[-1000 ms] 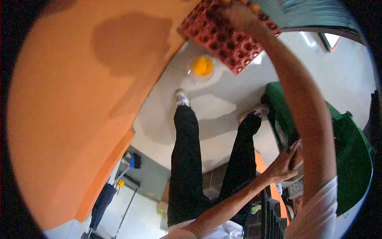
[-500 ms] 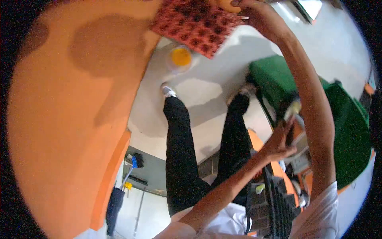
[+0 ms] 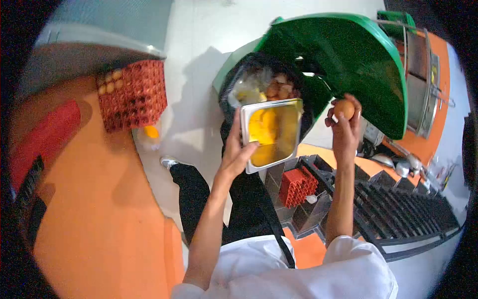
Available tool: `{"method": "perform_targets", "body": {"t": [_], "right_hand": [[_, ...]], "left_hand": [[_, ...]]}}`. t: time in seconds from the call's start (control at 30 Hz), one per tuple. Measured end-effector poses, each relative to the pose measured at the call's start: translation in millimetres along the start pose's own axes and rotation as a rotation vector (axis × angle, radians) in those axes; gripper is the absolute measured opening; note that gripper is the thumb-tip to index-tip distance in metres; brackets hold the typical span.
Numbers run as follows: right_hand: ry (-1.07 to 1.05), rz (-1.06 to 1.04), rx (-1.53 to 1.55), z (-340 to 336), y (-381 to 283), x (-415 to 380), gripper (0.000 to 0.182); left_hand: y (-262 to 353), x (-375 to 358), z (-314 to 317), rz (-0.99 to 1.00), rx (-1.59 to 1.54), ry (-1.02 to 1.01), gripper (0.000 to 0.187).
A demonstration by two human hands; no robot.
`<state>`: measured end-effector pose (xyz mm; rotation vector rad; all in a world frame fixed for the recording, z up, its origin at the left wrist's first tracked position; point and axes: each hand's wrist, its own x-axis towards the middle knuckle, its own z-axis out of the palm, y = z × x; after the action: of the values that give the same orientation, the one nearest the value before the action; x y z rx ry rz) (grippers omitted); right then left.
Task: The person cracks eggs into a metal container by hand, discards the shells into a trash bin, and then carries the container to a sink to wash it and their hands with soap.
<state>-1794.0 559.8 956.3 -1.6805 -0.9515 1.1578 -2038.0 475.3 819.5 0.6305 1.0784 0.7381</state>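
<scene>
Silver metal is making up the pan [image 3: 295, 130], which the left hand [image 3: 233, 157] is holding by its left side, with the thumb bending over the rim. Its open top is facing up toward the head, its long side is running away from the body, and it is leaning a bit. Yellow yolk [image 3: 263, 128] is lying inside.

Out to the right, the right hand [image 3: 343, 124] is holding a brown egg [image 3: 344, 108], with its fingers curling around it. The egg is looking round from here, so I cannot tell which way its long axis is pointing.

Just past the pan, a black bag [image 3: 228, 82] is lining the green bin [image 3: 230, 64], and broken shells [image 3: 281, 88] are lying in it. The bin's big lid [image 3: 358, 60] is standing open behind the egg.

Off to the left, red trays [image 3: 142, 97] are sitting in a stack, with brown eggs [image 3: 110, 82] resting at one end. More red egg trays [image 3: 298, 187] are sitting below the pan, near the legs [image 3: 249, 204].
</scene>
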Motion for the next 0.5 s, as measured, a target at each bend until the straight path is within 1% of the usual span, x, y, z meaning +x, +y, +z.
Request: {"method": "perform_targets", "body": {"t": [0.07, 0.1, 0.13, 0.17, 0.2, 0.23, 0.3, 0.33, 0.43, 0.47, 0.5], "right_hand": [[0.109, -0.005, 0.065, -31.9, 31.4, -17.4, 0.040], [0.166, -0.001, 0.087, -38.2, 43.5, -23.6, 0.038], [0.200, 0.000, 0.091, -42.2, 52.4, -29.9, 0.037], [0.236, 0.000, 0.093, -45.5, 59.8, -36.7, 0.035], [0.245, -0.054, 0.070, -47.8, 62.7, -41.9, 0.036], [0.266, -0.050, 0.082, -52.9, 65.7, -43.5, 0.036], [0.383, -0.232, 0.096, -63.1, 72.5, -45.9, 0.033], [0.401, -0.227, 0.105, -63.6, 76.3, -50.2, 0.033], [0.560, -0.100, 0.033, -46.3, 89.9, -59.1, 0.036], [0.293, -0.160, -0.206, -39.8, 107.4, -65.1, 0.037], [0.018, -0.217, -0.442, -33.8, 122.4, -72.3, 0.037]], "left_hand": [[4.0, -0.7, 0.7, -0.077, -0.008, -0.016, 0.093], [14.0, -0.6, 3.7, -0.108, -0.008, -0.010, 0.090], [21.7, -0.6, 7.7, -0.094, 0.013, 0.007, 0.081], [24.5, -1.9, 8.9, -0.099, 0.036, -0.010, 0.081], [26.3, -3.9, 7.8, -0.145, -0.001, 0.010, 0.078], [27.9, -5.4, 6.5, -0.193, -0.038, 0.033, 0.074], [29.7, -7.6, 3.6, -0.210, -0.020, 0.038, 0.073], [30.4, -8.5, 3.6, -0.223, -0.019, 0.059, 0.071], [33.8, -7.6, 6.9, -0.271, -0.020, 0.078, 0.068], [22.9, -5.1, 5.8, -0.229, -0.059, 0.075, 0.066], [20.1, -3.5, 5.3, -0.232, -0.053, 0.071, 0.066]]}}
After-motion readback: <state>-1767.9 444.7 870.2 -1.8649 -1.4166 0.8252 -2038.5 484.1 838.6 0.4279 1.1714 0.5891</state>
